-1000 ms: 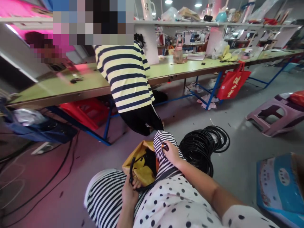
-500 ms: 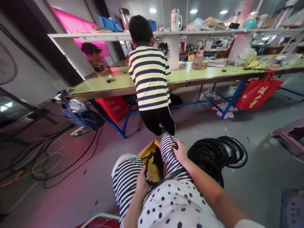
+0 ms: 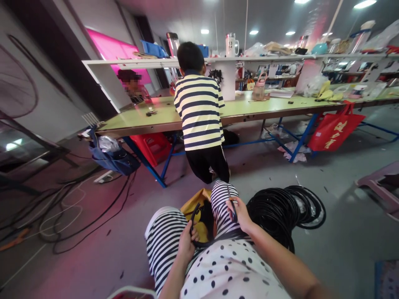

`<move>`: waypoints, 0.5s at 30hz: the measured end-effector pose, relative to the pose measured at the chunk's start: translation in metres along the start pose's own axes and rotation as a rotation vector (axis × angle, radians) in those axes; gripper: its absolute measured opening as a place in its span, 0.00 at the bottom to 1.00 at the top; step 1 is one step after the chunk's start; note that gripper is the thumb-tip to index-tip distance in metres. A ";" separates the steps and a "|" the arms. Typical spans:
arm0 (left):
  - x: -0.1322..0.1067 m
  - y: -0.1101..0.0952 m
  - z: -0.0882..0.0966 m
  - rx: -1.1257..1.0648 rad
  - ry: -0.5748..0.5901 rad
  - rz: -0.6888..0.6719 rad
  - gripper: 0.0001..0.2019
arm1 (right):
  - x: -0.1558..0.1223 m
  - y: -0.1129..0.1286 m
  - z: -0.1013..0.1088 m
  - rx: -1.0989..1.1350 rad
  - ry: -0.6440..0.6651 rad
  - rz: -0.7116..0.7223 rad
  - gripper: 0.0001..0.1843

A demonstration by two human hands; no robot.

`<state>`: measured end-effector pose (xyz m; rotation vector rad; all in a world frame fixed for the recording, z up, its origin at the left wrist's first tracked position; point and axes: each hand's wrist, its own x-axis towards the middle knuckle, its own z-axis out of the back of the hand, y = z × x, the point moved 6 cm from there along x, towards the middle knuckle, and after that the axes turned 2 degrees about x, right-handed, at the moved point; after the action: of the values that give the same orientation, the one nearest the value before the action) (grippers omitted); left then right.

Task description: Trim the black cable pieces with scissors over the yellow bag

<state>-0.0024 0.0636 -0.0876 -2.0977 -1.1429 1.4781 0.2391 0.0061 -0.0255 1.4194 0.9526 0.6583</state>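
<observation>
My left hand [image 3: 187,241] is wrapped round a black hose or cable [image 3: 195,216], whose cut end sticks up past my thumb. The rest of it bends back along my lap. In my right hand [image 3: 242,215] is a pair of scissors [image 3: 233,210] with dark handles and a bit of orange, the blades pointing away from me above my right knee. Between my knees lies a yellow bag or container [image 3: 193,201] with dark pieces in it. Large loops of black hose or cable [image 3: 271,209] are heaped on the floor beside my right leg.
A person in a striped shirt [image 3: 201,112] leans on the green workbench [image 3: 258,107] ahead; another person sits behind its left end. A red bag [image 3: 333,128] hangs from the bench. Loose cables [image 3: 118,207] cover the floor at left. A stool [image 3: 378,178] stands at right.
The view has tilted up, so the bench sits lower in it. My right hand has turned the scissors slightly and drawn them a little nearer. My left hand keeps its hold.
</observation>
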 end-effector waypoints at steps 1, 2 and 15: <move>0.002 0.001 0.000 0.000 0.002 -0.005 0.11 | 0.002 -0.002 -0.012 0.053 0.069 -0.032 0.22; 0.004 0.002 0.001 -0.001 0.005 -0.007 0.11 | 0.005 -0.004 -0.023 0.072 0.118 -0.049 0.22; 0.014 0.010 0.001 -0.027 0.060 0.015 0.12 | 0.009 -0.042 -0.044 -0.634 0.299 0.205 0.14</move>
<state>0.0025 0.0676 -0.1031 -2.1576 -1.1334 1.4042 0.1991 0.0326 -0.0643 0.8674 0.7307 1.2277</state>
